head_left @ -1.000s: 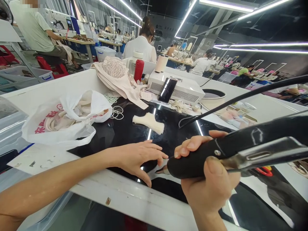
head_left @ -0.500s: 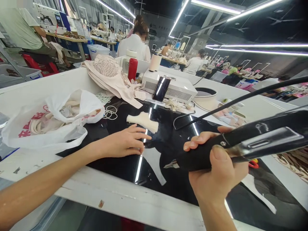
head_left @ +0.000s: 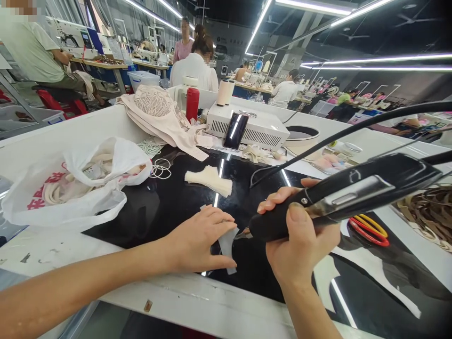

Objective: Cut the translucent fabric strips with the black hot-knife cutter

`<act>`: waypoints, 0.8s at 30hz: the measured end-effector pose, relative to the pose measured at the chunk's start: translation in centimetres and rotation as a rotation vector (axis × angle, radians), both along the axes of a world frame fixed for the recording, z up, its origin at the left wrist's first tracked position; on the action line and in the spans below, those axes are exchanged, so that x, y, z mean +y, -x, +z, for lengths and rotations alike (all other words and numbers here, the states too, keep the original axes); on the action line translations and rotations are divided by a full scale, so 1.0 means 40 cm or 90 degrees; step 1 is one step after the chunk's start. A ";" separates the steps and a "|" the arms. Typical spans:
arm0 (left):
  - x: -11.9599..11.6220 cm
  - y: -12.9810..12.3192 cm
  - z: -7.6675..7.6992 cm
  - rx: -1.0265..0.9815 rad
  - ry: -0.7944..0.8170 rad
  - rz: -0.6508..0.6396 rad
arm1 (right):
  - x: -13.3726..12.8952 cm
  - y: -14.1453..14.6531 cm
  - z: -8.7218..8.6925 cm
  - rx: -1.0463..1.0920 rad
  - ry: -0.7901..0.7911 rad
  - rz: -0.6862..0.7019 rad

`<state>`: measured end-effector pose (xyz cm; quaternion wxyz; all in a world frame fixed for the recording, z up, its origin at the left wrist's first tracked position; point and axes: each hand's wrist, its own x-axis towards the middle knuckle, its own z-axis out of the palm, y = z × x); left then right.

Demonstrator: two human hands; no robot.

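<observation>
My right hand [head_left: 300,240] is wrapped round a thick black handheld tool [head_left: 278,226] with a metal lever and a narrow metal tip. Its tip points left, close to the edge of a small, pale cut fabric piece [head_left: 228,245]; whether they touch I cannot tell. Over that piece is my left hand [head_left: 197,240], thumb and fingers apart, covering part of the fabric. A small stack of cream fabric pieces [head_left: 208,180] lies beyond it on the glossy black work surface [head_left: 165,197]. Other pale cut pieces [head_left: 381,273] rest to the right, below my right wrist.
At left sits a white plastic bag [head_left: 88,202] of scraps. Beige bra parts [head_left: 158,117], a red bottle [head_left: 192,104], a phone [head_left: 236,131] and a white vented box [head_left: 254,127] stand behind. Red-and-yellow-handled scissors [head_left: 369,230] lie right. The tool's black cable [head_left: 318,148] arches overhead.
My left hand has moved down and right onto the pale piece, which now looks partly lifted or bent. My right hand and the tool have shifted left, bringing the scissors into fuller view.
</observation>
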<state>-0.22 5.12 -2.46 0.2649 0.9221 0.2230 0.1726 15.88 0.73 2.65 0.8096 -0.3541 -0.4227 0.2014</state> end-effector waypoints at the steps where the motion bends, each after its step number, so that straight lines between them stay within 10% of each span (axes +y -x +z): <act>1: -0.003 -0.001 -0.004 0.008 0.001 0.006 | 0.000 0.000 -0.002 0.001 0.001 0.002; 24: -0.005 0.009 -0.010 0.020 -0.013 -0.009 | -0.026 0.011 0.008 -0.002 0.019 0.010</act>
